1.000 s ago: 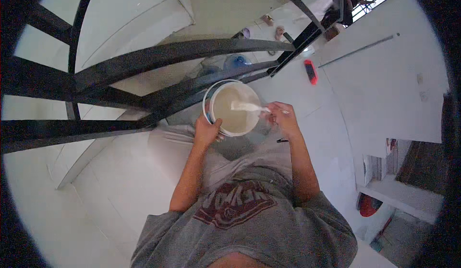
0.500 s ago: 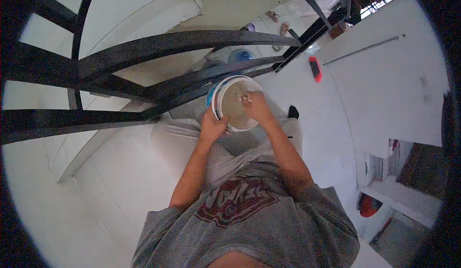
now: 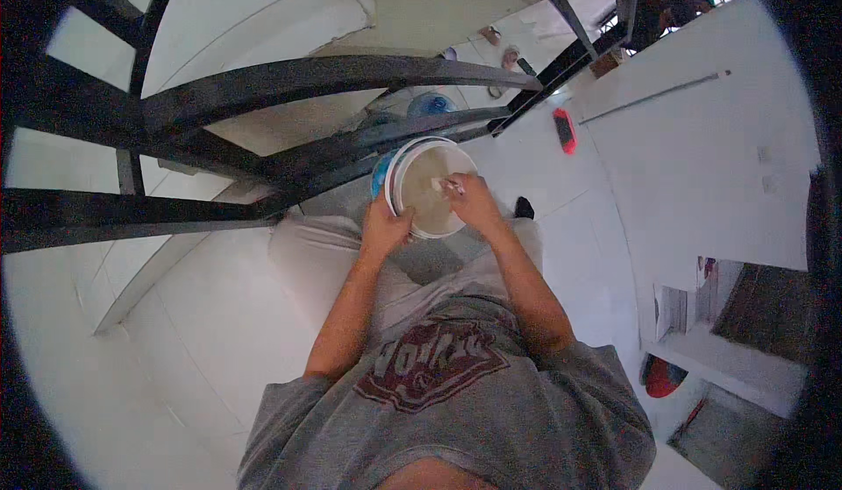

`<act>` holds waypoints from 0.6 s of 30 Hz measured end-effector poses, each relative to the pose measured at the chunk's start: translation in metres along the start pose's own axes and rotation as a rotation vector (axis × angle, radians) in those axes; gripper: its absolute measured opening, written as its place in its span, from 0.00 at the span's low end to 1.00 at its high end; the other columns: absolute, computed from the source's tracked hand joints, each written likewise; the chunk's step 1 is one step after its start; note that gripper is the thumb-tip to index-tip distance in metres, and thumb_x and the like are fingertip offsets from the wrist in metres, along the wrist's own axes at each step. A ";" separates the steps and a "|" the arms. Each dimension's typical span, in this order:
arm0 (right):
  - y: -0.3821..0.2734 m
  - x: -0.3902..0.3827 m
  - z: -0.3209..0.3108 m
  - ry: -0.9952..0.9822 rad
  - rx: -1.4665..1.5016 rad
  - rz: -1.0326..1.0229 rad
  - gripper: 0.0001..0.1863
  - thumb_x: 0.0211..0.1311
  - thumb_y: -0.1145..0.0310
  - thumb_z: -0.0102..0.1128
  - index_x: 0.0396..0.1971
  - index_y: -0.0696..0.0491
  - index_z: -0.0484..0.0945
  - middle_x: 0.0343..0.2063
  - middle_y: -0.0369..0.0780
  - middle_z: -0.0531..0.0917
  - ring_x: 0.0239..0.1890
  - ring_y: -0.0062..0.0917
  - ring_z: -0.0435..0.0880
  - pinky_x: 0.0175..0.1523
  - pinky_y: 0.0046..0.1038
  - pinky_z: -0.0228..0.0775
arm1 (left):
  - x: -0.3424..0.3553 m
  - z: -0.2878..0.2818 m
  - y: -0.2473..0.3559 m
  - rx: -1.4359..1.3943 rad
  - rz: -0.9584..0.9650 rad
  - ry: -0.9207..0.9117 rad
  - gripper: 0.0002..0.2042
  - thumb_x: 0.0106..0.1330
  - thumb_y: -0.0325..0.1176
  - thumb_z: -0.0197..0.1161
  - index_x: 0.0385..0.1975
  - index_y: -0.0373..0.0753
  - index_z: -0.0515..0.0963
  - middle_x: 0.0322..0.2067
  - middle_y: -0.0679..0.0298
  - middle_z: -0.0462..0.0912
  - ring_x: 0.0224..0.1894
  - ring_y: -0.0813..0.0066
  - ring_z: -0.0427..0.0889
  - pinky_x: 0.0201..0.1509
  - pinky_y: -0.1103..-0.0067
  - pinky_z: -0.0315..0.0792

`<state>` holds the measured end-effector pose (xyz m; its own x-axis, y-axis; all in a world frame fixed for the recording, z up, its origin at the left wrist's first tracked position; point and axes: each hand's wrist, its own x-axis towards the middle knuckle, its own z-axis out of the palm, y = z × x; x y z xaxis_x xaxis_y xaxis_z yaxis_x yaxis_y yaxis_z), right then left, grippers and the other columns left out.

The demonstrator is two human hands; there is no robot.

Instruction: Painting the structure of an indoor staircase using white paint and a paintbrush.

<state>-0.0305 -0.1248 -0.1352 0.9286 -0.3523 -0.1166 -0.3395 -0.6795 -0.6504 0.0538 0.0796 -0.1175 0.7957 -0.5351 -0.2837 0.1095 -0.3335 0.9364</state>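
A round white bucket (image 3: 394, 183) with a pale beige inside stands between my legs. My left hand (image 3: 386, 227) grips its near left rim, thumb over the edge and fingers outside. Over the bucket's opening, on the right side, my right hand (image 3: 474, 204) reaches in with its fingers pinched together. A small whitish piece (image 3: 453, 186) shows at those fingertips, too blurred to name. Something blue (image 3: 379, 177) sits against the bucket's left outer side, mostly hidden behind it.
Black metal railing (image 3: 324, 76) curves across the left and just beyond the bucket. A blue rounded container (image 3: 430, 104) stands behind it. On the pale tiles lies a red brush (image 3: 564, 130) with dark bristles. Shoes (image 3: 511, 57) lie farther off; another person (image 3: 671, 14) is at the far right.
My right hand has shifted slightly within the bucket's opening, and more of the whitish piece shows at its fingers. My left hand keeps its hold on the rim. The view has turned a little.
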 end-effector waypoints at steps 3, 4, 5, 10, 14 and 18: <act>-0.025 -0.025 -0.021 0.083 0.239 0.048 0.13 0.64 0.65 0.59 0.42 0.59 0.81 0.33 0.53 0.84 0.37 0.48 0.84 0.44 0.42 0.76 | 0.006 0.002 -0.005 0.051 -0.039 0.002 0.34 0.55 0.29 0.67 0.66 0.38 0.65 0.45 0.45 0.84 0.44 0.51 0.86 0.51 0.62 0.79; -0.029 -0.031 -0.024 0.130 0.287 0.105 0.13 0.63 0.67 0.59 0.43 0.58 0.80 0.33 0.53 0.84 0.37 0.48 0.84 0.44 0.41 0.76 | 0.009 0.003 -0.012 0.106 0.047 0.026 0.34 0.55 0.29 0.67 0.65 0.38 0.65 0.44 0.46 0.84 0.44 0.50 0.86 0.51 0.62 0.79; -0.024 -0.033 -0.024 0.129 0.286 0.105 0.13 0.63 0.67 0.59 0.43 0.58 0.80 0.33 0.53 0.84 0.37 0.48 0.84 0.44 0.41 0.76 | 0.011 0.004 -0.019 0.105 0.046 0.027 0.34 0.55 0.29 0.67 0.65 0.38 0.65 0.44 0.46 0.84 0.44 0.50 0.86 0.51 0.62 0.79; 0.001 -0.049 -0.021 -0.091 0.342 0.058 0.11 0.64 0.70 0.58 0.44 0.57 0.80 0.33 0.49 0.86 0.37 0.36 0.87 0.42 0.36 0.78 | -0.006 -0.003 0.030 0.077 0.064 0.051 0.31 0.59 0.25 0.62 0.65 0.36 0.64 0.37 0.47 0.85 0.17 0.63 0.84 0.19 0.71 0.79; 0.007 -0.051 -0.005 0.042 0.435 0.034 0.10 0.64 0.71 0.58 0.43 0.57 0.81 0.32 0.48 0.86 0.36 0.31 0.87 0.40 0.35 0.78 | 0.000 0.001 0.021 0.000 0.102 0.032 0.30 0.59 0.23 0.62 0.65 0.37 0.64 0.35 0.47 0.85 0.13 0.66 0.82 0.13 0.75 0.76; 0.004 -0.047 -0.001 0.046 0.323 0.030 0.10 0.65 0.71 0.56 0.43 0.56 0.81 0.32 0.50 0.85 0.34 0.36 0.87 0.39 0.36 0.78 | 0.008 0.006 -0.014 -0.019 0.013 0.053 0.32 0.57 0.26 0.65 0.65 0.38 0.65 0.41 0.46 0.85 0.31 0.54 0.87 0.34 0.65 0.82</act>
<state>-0.0752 -0.1118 -0.1314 0.9088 -0.4026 -0.1099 -0.2943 -0.4316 -0.8527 0.0554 0.0753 -0.1340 0.8277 -0.4969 -0.2608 0.1099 -0.3122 0.9436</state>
